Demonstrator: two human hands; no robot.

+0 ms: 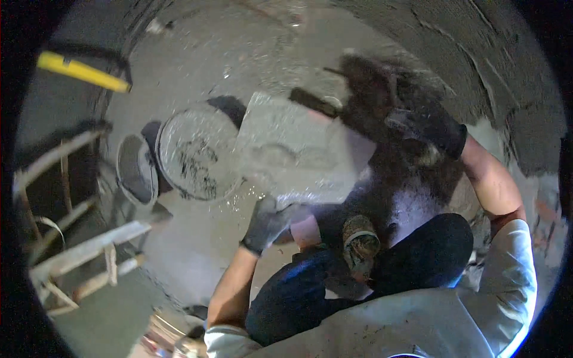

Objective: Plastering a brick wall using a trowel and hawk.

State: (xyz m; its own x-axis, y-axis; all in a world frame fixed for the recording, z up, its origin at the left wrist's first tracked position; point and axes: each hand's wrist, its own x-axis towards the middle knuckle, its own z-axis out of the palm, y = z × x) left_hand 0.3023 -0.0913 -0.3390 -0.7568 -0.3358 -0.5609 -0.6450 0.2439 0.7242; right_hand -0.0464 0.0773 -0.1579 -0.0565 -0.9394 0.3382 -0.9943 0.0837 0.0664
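My left hand (271, 224), in a dark glove, is closed on the lower edge of a flat rectangular board (298, 158) smeared with wet grey mortar. The board is tilted in front of my knees, its left corner overlapping the rim of a round bucket (164, 140). My right hand (430, 128), also gloved, is held out to the right beyond the board, over a dark shadowed patch. Motion blur and shadow hide its fingers and anything in them. Beside the board's far edge lies a dark narrow piece (313, 101) that I cannot make out.
Grey mortar fills the round bucket; a smaller pail (137, 170) stands left of it. A yellow bar-shaped tool (83, 71) is at the upper left. Wooden ladder-like frames (89, 247) are at the left. Rough plastered wall (525, 143) curves along the right. My muddy boot (361, 241) is between my knees.
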